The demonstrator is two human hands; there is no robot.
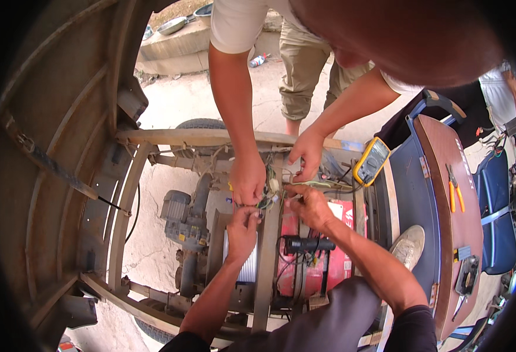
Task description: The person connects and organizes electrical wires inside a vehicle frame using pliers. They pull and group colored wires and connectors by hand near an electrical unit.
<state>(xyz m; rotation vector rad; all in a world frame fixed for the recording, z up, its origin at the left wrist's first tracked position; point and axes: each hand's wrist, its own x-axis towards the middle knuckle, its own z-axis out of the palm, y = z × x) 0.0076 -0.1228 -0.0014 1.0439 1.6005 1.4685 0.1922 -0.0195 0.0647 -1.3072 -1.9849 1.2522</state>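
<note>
My left hand (243,230) is closed, thumb and fingers pinched on a small dark connector (260,216) at the lower end of a wire bundle (268,200). To its right, my right hand (312,206) has its fingers bent together at the wires beside a pale plug (274,185); what they grip is too small to make out. A co-worker reaches in from the far side. That person's one hand (248,179) touches the same bundle just above my left hand, and the other hand (308,154) hovers over the wires above my right.
A metal vehicle frame (264,281) surrounds us, with a motor and axle (179,214) at left and a red box (316,264) below my right hand. A yellow multimeter (371,161) rests on the right rail. Orange-handled pliers (454,190) lie on a brown panel (437,234).
</note>
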